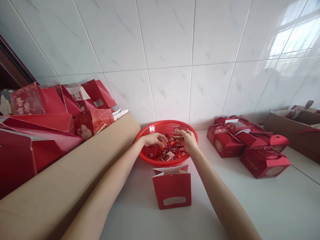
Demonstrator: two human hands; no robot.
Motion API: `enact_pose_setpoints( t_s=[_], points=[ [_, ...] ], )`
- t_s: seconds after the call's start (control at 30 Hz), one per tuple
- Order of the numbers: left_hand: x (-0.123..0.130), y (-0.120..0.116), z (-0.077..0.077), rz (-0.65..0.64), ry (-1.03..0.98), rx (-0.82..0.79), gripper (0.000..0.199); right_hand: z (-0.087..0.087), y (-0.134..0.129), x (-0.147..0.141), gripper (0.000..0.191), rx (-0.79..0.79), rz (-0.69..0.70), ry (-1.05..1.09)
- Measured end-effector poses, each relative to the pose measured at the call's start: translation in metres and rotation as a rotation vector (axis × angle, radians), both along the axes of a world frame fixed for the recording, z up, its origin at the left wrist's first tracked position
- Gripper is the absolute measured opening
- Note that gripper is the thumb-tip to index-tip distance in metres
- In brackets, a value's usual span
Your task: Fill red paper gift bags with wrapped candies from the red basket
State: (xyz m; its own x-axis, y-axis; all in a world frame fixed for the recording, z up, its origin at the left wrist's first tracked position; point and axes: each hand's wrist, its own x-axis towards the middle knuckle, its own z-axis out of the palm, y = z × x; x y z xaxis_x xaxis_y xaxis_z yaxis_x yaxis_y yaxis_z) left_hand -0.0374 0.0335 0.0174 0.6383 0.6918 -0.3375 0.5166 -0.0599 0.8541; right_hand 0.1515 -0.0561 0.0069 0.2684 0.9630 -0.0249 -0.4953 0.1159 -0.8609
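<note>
A red plastic basket (167,163) with wrapped candies (172,146) in it stands by the tiled wall, and both of my hands reach into it. My left hand (155,139) hovers over the left part of the candies, its fingers loosely bent and apart, with nothing clearly held. At the right side my right hand (188,140) has its fingers closed on a wrapped candy (178,132), partly hidden by the fingers. In front of the basket, between my forearms, an open-topped red paper gift box (172,190) stands upright with a pale oval window.
At left, a long cardboard box (95,160) holds several red gift boxes (57,130). Several closed red gift boxes (265,161) stand grouped on the white table (220,213) at right. Another cardboard box (292,130) is at the far right. The tiled wall (170,93) rises behind.
</note>
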Motion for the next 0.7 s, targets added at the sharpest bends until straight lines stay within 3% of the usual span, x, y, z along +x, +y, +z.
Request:
enact_pose_setpoints(
  t_s=[0.2, 0.57, 0.7],
  points=[
    [0.0003, -0.0012, 0.0028, 0.173, -0.183, 0.047, 0.046, -0.0005, 0.0011, 0.0009, 0.023, -0.005, -0.009, 0.003],
    [-0.0003, 0.0043, 0.001, 0.256, -0.307, 0.153, 0.037, 0.0019, 0.0006, 0.0008, 0.014, -0.013, 0.003, 0.014],
    [-0.001, 0.0066, -0.0017, 0.289, -0.258, 0.171, 0.035, 0.0022, 0.0005, 0.0011, 0.011, 0.008, 0.038, 0.013]
  ],
)
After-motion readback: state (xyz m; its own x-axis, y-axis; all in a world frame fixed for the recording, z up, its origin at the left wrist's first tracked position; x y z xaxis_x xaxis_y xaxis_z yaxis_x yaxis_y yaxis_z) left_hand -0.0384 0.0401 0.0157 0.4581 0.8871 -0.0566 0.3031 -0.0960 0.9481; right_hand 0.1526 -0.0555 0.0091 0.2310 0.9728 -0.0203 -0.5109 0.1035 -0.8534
